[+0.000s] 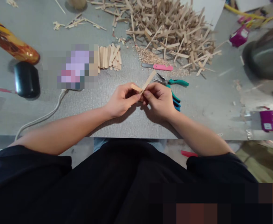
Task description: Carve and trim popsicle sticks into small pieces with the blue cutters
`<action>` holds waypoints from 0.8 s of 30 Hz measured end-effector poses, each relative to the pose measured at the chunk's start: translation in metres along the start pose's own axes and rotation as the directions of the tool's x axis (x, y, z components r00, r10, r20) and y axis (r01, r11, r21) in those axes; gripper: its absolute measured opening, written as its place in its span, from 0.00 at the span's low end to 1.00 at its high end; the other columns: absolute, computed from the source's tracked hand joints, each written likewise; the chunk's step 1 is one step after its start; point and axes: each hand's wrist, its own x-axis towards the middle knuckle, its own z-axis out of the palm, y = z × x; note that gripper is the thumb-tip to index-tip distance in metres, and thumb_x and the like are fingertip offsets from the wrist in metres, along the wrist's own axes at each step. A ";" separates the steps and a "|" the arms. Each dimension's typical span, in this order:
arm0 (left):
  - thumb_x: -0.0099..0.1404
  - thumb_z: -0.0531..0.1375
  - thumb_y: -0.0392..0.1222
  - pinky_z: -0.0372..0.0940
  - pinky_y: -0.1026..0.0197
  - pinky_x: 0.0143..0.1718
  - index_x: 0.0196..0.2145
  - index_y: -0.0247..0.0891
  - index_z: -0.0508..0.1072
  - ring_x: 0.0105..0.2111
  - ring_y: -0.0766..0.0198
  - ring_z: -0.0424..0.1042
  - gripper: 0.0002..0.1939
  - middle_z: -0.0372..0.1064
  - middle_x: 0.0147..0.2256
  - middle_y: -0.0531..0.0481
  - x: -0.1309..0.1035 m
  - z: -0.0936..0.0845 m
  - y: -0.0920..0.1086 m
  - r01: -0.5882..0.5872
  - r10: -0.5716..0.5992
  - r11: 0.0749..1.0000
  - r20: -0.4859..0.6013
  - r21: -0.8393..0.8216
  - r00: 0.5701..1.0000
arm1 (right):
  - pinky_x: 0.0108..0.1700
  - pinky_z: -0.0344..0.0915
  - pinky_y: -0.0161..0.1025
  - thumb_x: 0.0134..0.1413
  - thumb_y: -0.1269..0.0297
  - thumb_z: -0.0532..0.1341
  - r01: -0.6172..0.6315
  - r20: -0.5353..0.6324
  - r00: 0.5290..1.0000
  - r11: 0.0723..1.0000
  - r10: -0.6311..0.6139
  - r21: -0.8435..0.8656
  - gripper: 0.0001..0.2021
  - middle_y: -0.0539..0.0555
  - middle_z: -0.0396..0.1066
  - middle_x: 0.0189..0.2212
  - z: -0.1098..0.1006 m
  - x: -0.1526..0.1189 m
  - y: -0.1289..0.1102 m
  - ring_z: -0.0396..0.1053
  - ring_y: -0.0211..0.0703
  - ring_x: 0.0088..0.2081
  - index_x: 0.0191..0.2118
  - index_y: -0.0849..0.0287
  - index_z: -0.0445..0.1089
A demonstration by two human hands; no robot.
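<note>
Over the grey table, my two hands meet with their fingertips close together. Closed fingers of my left hand (121,100) pinch a short wooden strip (136,88) that points up and left. My right hand (160,99) is closed around the lower end of a longer wooden strip (148,81), which slants up to the right. The two strips come together in a V at the fingertips; how they are joined there is hidden. Just beyond my right hand lie green-handled pliers (178,82) and a pink-handled blade (162,67). Part of another teal-and-blue handled tool (176,104) shows beside that hand.
A large heap of wooden sticks (173,31) spreads at the back, with shavings in front. A row of sticks (108,57) lies beside a blurred device with a white cable (54,110). A black case (27,79) stands left, a dark metal container (267,51) right.
</note>
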 end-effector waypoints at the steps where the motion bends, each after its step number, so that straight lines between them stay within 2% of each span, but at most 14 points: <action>1: 0.71 0.81 0.56 0.76 0.58 0.38 0.36 0.40 0.83 0.32 0.64 0.78 0.19 0.80 0.34 0.49 -0.001 0.000 0.000 -0.026 0.026 0.999 -0.004 0.029 1.000 | 0.26 0.75 0.39 0.67 0.32 0.77 -0.007 0.013 1.000 1.000 0.007 0.008 0.27 0.49 0.83 0.31 0.000 0.000 0.000 0.74 0.38 0.24 0.40 0.50 0.74; 3: 0.73 0.80 0.56 0.73 0.58 0.38 0.35 0.41 0.83 0.32 0.65 0.76 0.19 0.78 0.34 0.50 -0.002 -0.001 0.000 -0.061 0.064 0.993 -0.024 0.096 0.998 | 0.25 0.74 0.38 0.68 0.34 0.77 -0.030 0.037 0.999 0.999 0.029 0.019 0.26 0.49 0.83 0.32 0.000 0.001 0.001 0.73 0.37 0.23 0.40 0.50 0.73; 8: 0.77 0.75 0.56 0.65 0.58 0.35 0.36 0.42 0.81 0.31 0.65 0.69 0.18 0.75 0.32 0.52 -0.003 -0.004 -0.004 -0.065 0.077 0.978 -0.050 0.199 0.996 | 0.26 0.73 0.38 0.71 0.39 0.76 -0.039 0.041 0.998 0.999 0.039 -0.011 0.21 0.50 0.84 0.32 -0.002 0.001 0.004 0.75 0.39 0.26 0.42 0.50 0.76; 10: 0.77 0.75 0.57 0.62 0.57 0.34 0.36 0.43 0.81 0.31 0.64 0.68 0.18 0.73 0.32 0.52 -0.002 -0.006 -0.006 -0.076 0.091 0.973 -0.062 0.218 0.994 | 0.29 0.75 0.39 0.72 0.41 0.75 -0.002 0.032 0.999 0.999 0.003 -0.032 0.19 0.50 0.84 0.32 -0.003 0.002 0.007 0.78 0.41 0.30 0.43 0.50 0.77; 13: 0.76 0.75 0.59 0.63 0.56 0.35 0.36 0.44 0.81 0.33 0.63 0.69 0.19 0.72 0.33 0.51 -0.001 -0.007 -0.007 -0.079 0.102 0.968 -0.087 0.237 0.991 | 0.36 0.78 0.42 0.72 0.42 0.75 0.036 0.023 0.999 0.997 -0.035 -0.072 0.18 0.51 0.84 0.34 -0.004 0.002 0.011 0.82 0.44 0.35 0.43 0.50 0.77; 18: 0.73 0.76 0.63 0.67 0.57 0.37 0.36 0.43 0.83 0.33 0.62 0.72 0.21 0.75 0.33 0.51 0.001 -0.005 -0.009 -0.057 0.067 0.988 -0.062 0.146 0.996 | 0.35 0.76 0.42 0.71 0.36 0.75 0.031 0.027 0.999 0.993 -0.028 -0.116 0.22 0.51 0.82 0.33 -0.006 0.002 0.011 0.80 0.44 0.35 0.41 0.50 0.77; 24: 0.68 0.80 0.58 0.69 0.58 0.39 0.36 0.41 0.83 0.33 0.64 0.73 0.20 0.78 0.33 0.50 0.001 -0.003 -0.006 0.014 -0.013 1.000 -0.048 0.022 0.999 | 0.33 0.72 0.42 0.73 0.30 0.72 0.027 0.053 0.998 0.992 -0.021 -0.121 0.27 0.51 0.80 0.32 -0.007 -0.001 0.008 0.74 0.43 0.32 0.40 0.50 0.76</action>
